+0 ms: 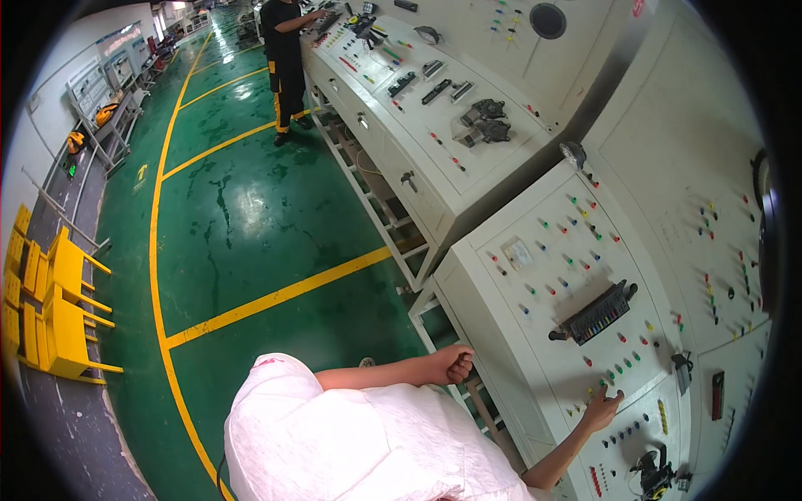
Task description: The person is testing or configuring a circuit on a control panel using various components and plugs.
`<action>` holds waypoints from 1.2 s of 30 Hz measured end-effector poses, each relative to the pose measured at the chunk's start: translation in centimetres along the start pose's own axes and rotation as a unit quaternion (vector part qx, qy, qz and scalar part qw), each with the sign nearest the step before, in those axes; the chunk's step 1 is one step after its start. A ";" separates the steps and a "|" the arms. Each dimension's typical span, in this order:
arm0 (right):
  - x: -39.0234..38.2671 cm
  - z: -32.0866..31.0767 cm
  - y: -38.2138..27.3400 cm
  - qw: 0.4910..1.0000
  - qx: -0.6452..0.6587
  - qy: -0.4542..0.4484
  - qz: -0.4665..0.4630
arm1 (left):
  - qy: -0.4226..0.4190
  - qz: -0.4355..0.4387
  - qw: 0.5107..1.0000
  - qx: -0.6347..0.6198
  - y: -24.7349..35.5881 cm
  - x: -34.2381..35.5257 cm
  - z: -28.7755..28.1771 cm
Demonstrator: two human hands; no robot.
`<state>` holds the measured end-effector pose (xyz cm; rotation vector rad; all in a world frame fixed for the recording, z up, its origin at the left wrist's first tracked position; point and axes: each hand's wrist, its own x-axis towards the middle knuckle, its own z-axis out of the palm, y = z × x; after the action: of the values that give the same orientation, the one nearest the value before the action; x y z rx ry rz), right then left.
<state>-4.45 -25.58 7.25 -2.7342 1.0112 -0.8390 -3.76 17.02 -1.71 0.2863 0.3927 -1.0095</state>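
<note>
My left hand (pixel 454 365) is curled into a loose fist beside the near edge of the white console, with nothing showing in it. My right hand (pixel 600 411) reaches over the sloping console panel (pixel 535 334), fingers stretched apart. Its fingertips are at a row of small green and yellow terminal posts (pixel 603 384); whether they touch one is too small to tell. Beyond that hand, a black multi-slot fuse block (pixel 595 314) with coloured pieces sits on the panel. Red, green, blue and yellow posts are scattered around it.
A second console (pixel 393 142) carries black components farther off, where a person in dark clothes (pixel 282 63) stands. Yellow chairs (pixel 63 292) line the left side of the green floor with yellow lines (pixel 276 299). A black device (pixel 656 472) is mounted at the lower right.
</note>
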 end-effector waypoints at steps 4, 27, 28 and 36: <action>0.2 1.4 2.2 0.993 -0.001 0.084 -0.087 | 0.004 -0.005 1.000 -0.009 -0.1 0.1 0.4; 0.3 -0.7 -0.3 0.998 -0.023 -0.021 0.049 | -0.002 -0.007 1.000 0.002 0.8 0.3 -0.7; 0.2 -0.3 0.0 0.999 -0.013 0.043 -0.012 | 0.000 -0.009 1.000 0.003 0.9 0.1 -0.5; 0.6 0.5 0.6 0.999 -0.020 0.024 0.026 | -0.004 -0.014 1.000 -0.010 1.2 -0.4 0.1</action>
<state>-4.15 -26.47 6.91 -2.7205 1.1155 -0.8903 -2.86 17.84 -1.37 0.2597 0.4009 -1.0331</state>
